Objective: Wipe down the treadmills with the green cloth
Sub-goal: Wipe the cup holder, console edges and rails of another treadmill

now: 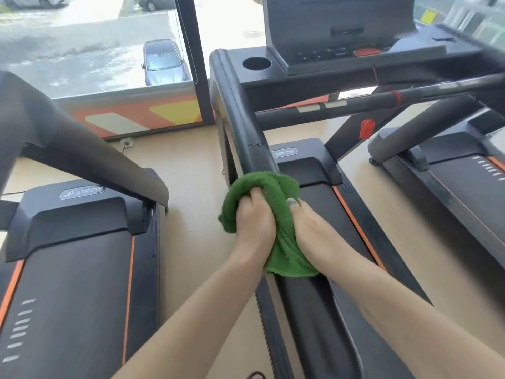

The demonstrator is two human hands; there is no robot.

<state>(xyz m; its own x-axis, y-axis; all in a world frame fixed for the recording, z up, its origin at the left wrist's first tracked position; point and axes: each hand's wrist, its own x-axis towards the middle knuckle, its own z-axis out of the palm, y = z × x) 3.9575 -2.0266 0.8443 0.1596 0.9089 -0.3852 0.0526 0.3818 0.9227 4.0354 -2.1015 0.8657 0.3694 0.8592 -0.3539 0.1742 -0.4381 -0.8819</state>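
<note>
A green cloth [276, 192] is wrapped over the left handrail [240, 116] of the middle treadmill [308, 170], low on the rail. My left hand [254, 217] grips the cloth from the left, fingers curled into its folds. Opposite it, my right hand [311, 228] holds the cloth from the right, thumb on top. The rail section under the cloth is hidden.
A second treadmill [71, 255] stands at left, a third [451, 165] at right, with bare wooden floor [191, 214] between them. The middle treadmill's console [338, 36] and cup holder [257, 63] sit ahead. A window [95, 42] shows parked cars.
</note>
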